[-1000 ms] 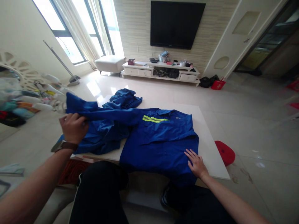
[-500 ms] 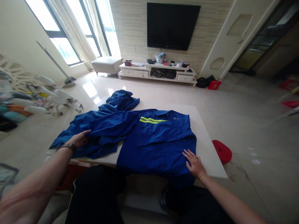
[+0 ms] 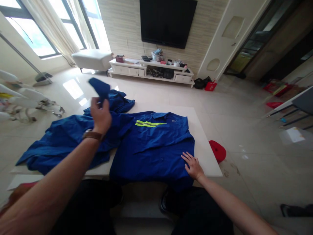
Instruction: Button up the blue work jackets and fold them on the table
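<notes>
A blue work shirt (image 3: 156, 153) lies spread on the white table, with a yellow-and-grey reflective stripe across its chest. My left hand (image 3: 101, 114) is closed on the shirt's left-side sleeve and holds it up; the sleeve's end (image 3: 99, 88) sticks out above my fingers. Flat on the lower right part of the shirt rests my right hand (image 3: 193, 165), its fingers spread. More crumpled blue clothing (image 3: 58, 137) is heaped to the left, partly behind my left forearm. Another blue bunch (image 3: 122, 101) lies at the table's far edge.
The white table (image 3: 205, 153) shows bare along its right side. A red round stool or cap-like thing (image 3: 217, 151) is beyond its right edge. Farther off are a low TV cabinet (image 3: 151, 70), a white ottoman (image 3: 93, 60) and a red bag (image 3: 210, 86). My knees are under the near edge.
My left hand has lifted the sleeve and moved it up and to the right, away from the blue heap. My right hand stays on the shirt. The view has shifted right.
</notes>
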Motion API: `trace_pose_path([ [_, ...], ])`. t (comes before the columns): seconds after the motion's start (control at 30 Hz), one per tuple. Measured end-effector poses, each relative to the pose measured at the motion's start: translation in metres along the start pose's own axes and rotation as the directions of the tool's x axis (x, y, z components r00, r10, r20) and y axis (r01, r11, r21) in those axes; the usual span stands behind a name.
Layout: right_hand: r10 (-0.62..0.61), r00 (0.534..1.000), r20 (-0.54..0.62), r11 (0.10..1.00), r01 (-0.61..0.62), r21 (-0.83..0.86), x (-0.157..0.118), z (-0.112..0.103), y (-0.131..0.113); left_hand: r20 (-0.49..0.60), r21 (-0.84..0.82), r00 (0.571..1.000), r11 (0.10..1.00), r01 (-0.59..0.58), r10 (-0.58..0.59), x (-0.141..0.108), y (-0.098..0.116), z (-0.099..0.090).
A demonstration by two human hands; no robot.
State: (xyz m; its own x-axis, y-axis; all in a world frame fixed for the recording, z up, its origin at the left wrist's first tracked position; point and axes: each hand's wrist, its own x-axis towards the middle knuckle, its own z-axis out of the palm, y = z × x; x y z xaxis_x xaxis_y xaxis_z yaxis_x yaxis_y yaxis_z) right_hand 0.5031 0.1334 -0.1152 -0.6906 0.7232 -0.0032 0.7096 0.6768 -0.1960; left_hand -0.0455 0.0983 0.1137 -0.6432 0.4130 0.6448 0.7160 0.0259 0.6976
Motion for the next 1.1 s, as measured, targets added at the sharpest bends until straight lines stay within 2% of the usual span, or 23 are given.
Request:
trace_pose_path([
  [0.07, 0.001, 1.0, 0.001, 1.0, -0.001, -0.004, 0.0, -0.001, -0.001, 0.201, -0.057, 0.969, 0.989, -0.133, 0.142, -0.057, 0.042, 0.045],
  [0.13, 0.0, 1.0, 0.004, 1.0, 0.0, -0.006, 0.0, -0.002, -0.001, 0.429, -0.135, 0.861, 0.962, -0.237, 0.272, -0.128, 0.077, 0.082],
  [0.17, -0.001, 1.0, 0.007, 1.0, 0.001, -0.005, 0.0, -0.002, -0.001, 0.541, -0.167, 0.779, 0.948, -0.272, 0.318, -0.163, 0.088, 0.094],
  [0.2, -0.001, 1.0, 0.01, 1.0, 0.001, -0.003, 0.0, -0.002, -0.001, 0.696, -0.169, 0.637, 0.938, -0.303, 0.331, -0.194, 0.093, 0.103],
  [0.23, 0.001, 1.0, 0.011, 1.0, -0.001, -0.002, 0.0, -0.002, 0.0, 0.798, -0.17, 0.51, 0.932, -0.321, 0.321, -0.22, 0.093, 0.108],
  [0.27, 0.002, 1.0, 0.011, 1.0, -0.002, 0.0, 0.0, -0.002, 0.0, 0.847, -0.165, 0.432, 0.926, -0.338, 0.309, -0.24, 0.088, 0.11],
  [0.3, 0.003, 1.0, 0.008, 1.0, -0.003, 0.001, 0.0, -0.002, 0.0, 0.876, -0.144, 0.388, 0.922, -0.359, 0.287, -0.253, 0.079, 0.11],
  [0.33, 0.003, 1.0, 0.004, 1.0, -0.003, 0.002, 0.0, -0.002, 0.0, 0.889, -0.103, 0.383, 0.923, -0.37, 0.252, -0.26, 0.066, 0.107],
  [0.43, 0.002, 1.0, 0.001, 1.0, -0.002, 0.006, 0.0, -0.001, -0.001, 0.903, 0.067, 0.418, 0.931, -0.36, 0.097, -0.254, 0.025, 0.097],
  [0.53, 0.001, 1.0, 0.008, 1.0, -0.002, 0.011, 0.0, -0.001, -0.001, 0.92, 0.094, 0.389, 0.936, -0.34, 0.049, -0.243, 0.006, 0.096],
  [0.6, 0.0, 1.0, 0.009, 1.0, 0.0, 0.011, 0.0, 0.0, 0.0, 0.915, 0.04, 0.391, 0.937, -0.346, 0.105, -0.244, 0.012, 0.105],
  [0.67, -0.001, 1.0, 0.011, 1.0, 0.0, 0.008, 0.0, 0.0, 0.0, 0.901, -0.044, 0.382, 0.918, -0.395, 0.207, -0.252, 0.03, 0.119],
  [0.73, 0.003, 1.0, 0.015, 1.0, -0.003, 0.004, 0.0, 0.0, 0.0, 0.885, -0.164, 0.314, 0.862, -0.479, 0.343, -0.263, 0.051, 0.134],
  [0.77, 0.005, 1.0, 0.018, 1.0, -0.005, 0.003, 0.0, -0.001, 0.0, 0.879, -0.212, 0.271, 0.83, -0.515, 0.393, -0.269, 0.06, 0.141],
  [0.8, 0.007, 1.0, 0.018, 1.0, -0.007, 0.003, 0.0, -0.001, -0.001, 0.877, -0.229, 0.248, 0.812, -0.537, 0.412, -0.274, 0.067, 0.148],
  [0.83, 0.009, 1.0, 0.018, 1.0, -0.009, 0.003, 0.0, -0.001, -0.001, 0.881, -0.204, 0.26, 0.814, -0.544, 0.394, -0.278, 0.072, 0.155],
  [0.93, 0.011, 1.0, 0.017, 1.0, -0.011, 0.007, 0.001, -0.003, -0.002, 0.891, 0.038, 0.421, 0.894, -0.447, 0.172, -0.281, 0.076, 0.173],
  [0.97, 0.012, 1.0, 0.016, 1.0, -0.012, 0.009, 0.001, -0.004, -0.003, 0.888, 0.1, 0.45, 0.912, -0.397, 0.099, -0.28, 0.075, 0.178],
  [1.03, 0.01, 1.0, 0.014, 1.0, -0.01, 0.012, 0.001, -0.005, -0.003, 0.896, 0.133, 0.442, 0.933, -0.335, 0.031, -0.278, 0.075, 0.184],
  [1.1, 0.006, 1.0, 0.014, 1.0, -0.006, 0.018, 0.001, -0.005, -0.003, 0.907, 0.096, 0.417, 0.942, -0.321, 0.05, -0.277, 0.076, 0.184],
])
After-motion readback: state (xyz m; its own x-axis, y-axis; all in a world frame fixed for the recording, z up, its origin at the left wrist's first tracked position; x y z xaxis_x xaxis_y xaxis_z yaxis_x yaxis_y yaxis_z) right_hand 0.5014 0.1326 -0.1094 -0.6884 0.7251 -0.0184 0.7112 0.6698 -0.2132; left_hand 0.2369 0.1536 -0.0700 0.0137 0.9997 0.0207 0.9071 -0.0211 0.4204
